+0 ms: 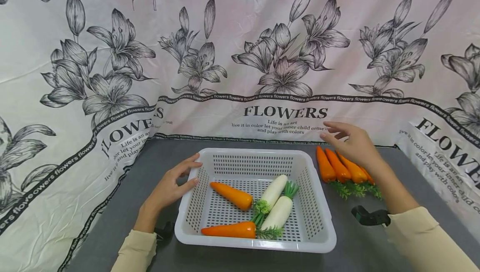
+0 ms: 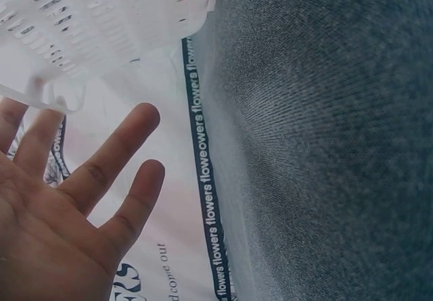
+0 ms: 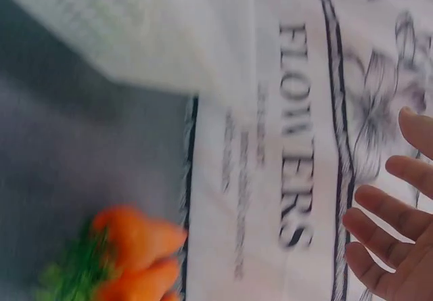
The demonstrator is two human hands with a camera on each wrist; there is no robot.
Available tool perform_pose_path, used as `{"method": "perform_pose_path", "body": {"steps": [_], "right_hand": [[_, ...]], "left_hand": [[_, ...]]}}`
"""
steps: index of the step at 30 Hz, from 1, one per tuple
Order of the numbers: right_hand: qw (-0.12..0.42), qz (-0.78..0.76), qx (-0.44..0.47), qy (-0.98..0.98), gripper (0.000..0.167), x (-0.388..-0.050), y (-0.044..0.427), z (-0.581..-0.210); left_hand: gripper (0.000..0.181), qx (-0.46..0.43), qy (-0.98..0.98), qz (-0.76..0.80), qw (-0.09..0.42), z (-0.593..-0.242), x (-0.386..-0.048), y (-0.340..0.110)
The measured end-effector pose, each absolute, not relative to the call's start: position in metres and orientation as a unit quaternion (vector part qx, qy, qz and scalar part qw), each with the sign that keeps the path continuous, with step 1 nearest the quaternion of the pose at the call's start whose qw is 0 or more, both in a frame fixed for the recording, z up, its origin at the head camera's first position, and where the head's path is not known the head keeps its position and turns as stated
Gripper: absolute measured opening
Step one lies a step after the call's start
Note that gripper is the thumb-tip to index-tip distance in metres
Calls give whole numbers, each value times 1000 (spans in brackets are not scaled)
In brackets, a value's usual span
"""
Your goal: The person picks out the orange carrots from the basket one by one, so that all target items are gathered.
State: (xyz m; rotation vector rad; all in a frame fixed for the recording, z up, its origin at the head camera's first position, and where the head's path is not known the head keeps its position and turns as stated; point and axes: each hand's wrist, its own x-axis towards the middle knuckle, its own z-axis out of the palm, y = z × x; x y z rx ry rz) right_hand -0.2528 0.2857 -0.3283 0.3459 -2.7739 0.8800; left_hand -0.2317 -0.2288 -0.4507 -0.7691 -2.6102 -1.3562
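The left grip [image 1: 174,184], spread, touches the basket [image 1: 255,245] at ten o'clock, probably steadying it, while the right grip [image 1: 354,143], spread and empty, hovers near carrots [image 1: 339,168] at two o'clock.

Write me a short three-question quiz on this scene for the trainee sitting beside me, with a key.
1. Count: how many carrots lie inside the white basket?
2. True or false: the right hand is gripping a carrot.
3. Multiple choice: in the head view, where do the other carrots lie? A) left of the basket; B) in front of the basket; C) right of the basket.

Key:
1. Two.
2. False; its fingers are spread and hold nothing.
3. C.
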Motion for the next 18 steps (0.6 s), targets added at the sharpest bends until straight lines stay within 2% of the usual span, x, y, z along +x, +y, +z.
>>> {"method": "perform_pose_path", "body": {"steps": [12, 18], "right_hand": [[99, 306, 222, -920, 48, -259, 208, -333], [77, 317, 268, -906, 46, -261, 178, -342]], "left_hand": [[46, -255, -853, -452, 49, -450, -232, -228], [46, -259, -851, -455, 48, -450, -232, -229]]}}
